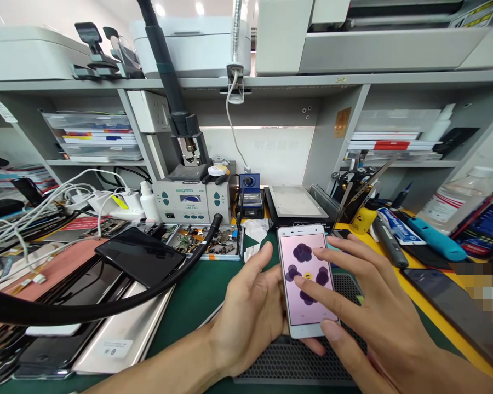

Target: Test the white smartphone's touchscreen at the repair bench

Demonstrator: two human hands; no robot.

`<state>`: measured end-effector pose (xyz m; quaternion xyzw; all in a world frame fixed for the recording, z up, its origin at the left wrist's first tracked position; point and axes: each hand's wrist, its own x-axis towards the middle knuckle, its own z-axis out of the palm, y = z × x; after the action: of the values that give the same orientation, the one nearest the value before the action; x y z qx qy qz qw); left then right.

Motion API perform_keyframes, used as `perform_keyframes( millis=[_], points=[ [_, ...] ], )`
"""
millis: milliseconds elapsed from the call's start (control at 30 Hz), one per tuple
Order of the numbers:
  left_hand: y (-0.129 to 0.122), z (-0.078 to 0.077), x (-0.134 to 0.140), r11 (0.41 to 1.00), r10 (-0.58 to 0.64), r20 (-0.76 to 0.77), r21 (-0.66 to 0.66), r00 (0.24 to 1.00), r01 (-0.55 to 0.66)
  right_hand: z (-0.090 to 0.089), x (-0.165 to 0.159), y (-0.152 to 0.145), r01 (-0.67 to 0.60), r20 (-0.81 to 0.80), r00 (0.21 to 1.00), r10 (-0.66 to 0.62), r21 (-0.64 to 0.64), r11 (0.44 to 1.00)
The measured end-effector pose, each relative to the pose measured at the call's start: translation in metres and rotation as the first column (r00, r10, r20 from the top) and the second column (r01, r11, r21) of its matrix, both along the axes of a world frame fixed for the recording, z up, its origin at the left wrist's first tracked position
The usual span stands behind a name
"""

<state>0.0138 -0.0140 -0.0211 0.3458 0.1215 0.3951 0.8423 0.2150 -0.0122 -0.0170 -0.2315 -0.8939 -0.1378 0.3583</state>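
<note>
A white smartphone [290,306] is held upright over the bench, its lit pink screen showing dark flower-like clusters round a yellow centre. My left hand [250,303] supports it from the left and behind, thumb raised clear of the screen and fingertips showing beneath the lower edge. Over the phone's right side, my right hand [365,295] has its fingers spread, with fingertips at the screen and the thumb by the bottom right corner. Whether every fingertip touches the glass I cannot tell. Below both hands lies a black perforated mat [299,364].
A grey soldering station [193,202] stands at the back, with a thick black hose [107,312] curving across the left. Phones and a black screen panel [139,254] pile up there. A parts tray [224,243] sits mid-bench. Right are tools, a bottle [456,197] and a dark phone [447,306].
</note>
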Motion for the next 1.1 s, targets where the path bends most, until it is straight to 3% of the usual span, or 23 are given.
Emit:
perform_keyframes(
  millis=[200, 667, 1100],
  points=[
    [0.0001, -0.0014, 0.0003, 1.0, 0.002, 0.002, 0.002, 1.0, -0.002, 0.0005, -0.0021, 0.0004, 0.03, 0.016, 0.999, -0.03, -0.017, 0.999],
    [0.001, -0.0023, -0.0003, 1.0, -0.001, 0.008, 0.004, 1.0, 0.001, -0.0004, 0.0027, 0.0018, -0.08, -0.074, 0.994, 0.082, 0.034, 0.996],
    [0.0002, -0.0016, 0.0008, 1.0, 0.009, -0.008, 0.01, 1.0, -0.009, 0.0015, -0.0025, 0.001, 0.009, 0.026, 1.0, -0.01, 0.007, 1.0]
  ],
)
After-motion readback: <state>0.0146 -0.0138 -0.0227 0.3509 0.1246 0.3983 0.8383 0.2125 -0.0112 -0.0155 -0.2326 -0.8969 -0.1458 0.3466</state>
